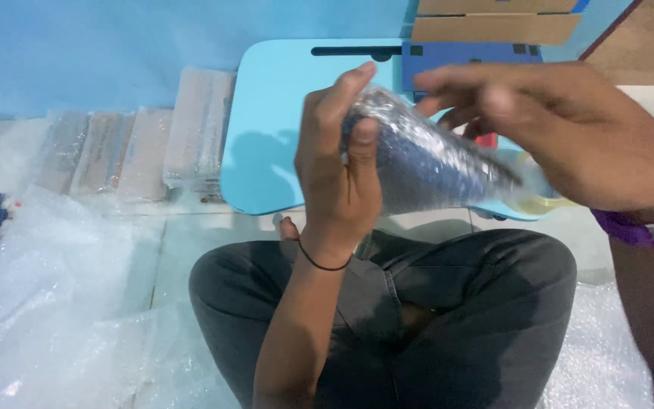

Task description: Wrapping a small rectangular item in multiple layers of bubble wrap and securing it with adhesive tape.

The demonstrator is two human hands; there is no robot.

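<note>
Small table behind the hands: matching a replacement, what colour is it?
Light blue table, clearest in the head view.

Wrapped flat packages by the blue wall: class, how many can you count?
4 wrapped packages lean in a row left of the light blue lap table: at. More may hide beyond the left edge.

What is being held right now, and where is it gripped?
A dark item wrapped in bubble wrap: the left hand grips its left end, thumb on front; the blurred right hand lies over its right end.
</note>
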